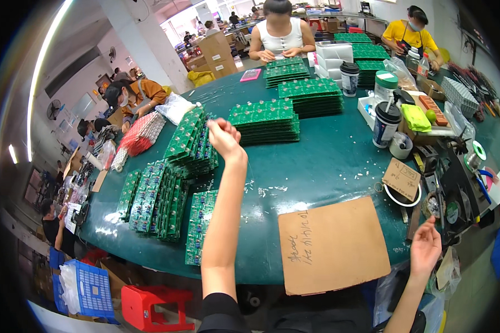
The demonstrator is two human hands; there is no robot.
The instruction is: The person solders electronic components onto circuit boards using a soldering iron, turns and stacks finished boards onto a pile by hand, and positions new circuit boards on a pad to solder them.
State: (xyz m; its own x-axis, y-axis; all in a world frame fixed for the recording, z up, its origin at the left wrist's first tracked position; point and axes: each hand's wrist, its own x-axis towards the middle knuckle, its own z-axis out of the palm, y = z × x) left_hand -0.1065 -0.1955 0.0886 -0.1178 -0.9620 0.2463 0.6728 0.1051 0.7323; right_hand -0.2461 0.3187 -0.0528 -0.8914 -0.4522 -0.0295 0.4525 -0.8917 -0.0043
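My left hand (pixel 224 142) is raised over the table beside a stack of green circuit boards (pixel 184 137). Its fingers are curled in, and whatever they may hold is hidden. Below, more boards (pixel 155 202) stand on edge in a row, and a single circuit board (pixel 199 227) lies partly behind my left forearm. At the table's right edge, my right hand (pixel 426 247) hangs with its fingers loosely bent and apart, nothing visible in them. It is nearest to a cluster of tools and a roll (pixel 432 206). Between my arms lies a brown cardboard sheet (pixel 334 244) with handwriting.
Further board stacks (pixel 264 119) stand across the green table (pixel 316 161). Lidded cups (pixel 385 125), a white bowl under a cardboard piece (pixel 401 177) and a solder spool (pixel 475 155) crowd the right. Co-workers sit beyond. A red stool (pixel 150 304) and blue crate (pixel 94 288) are lower left.
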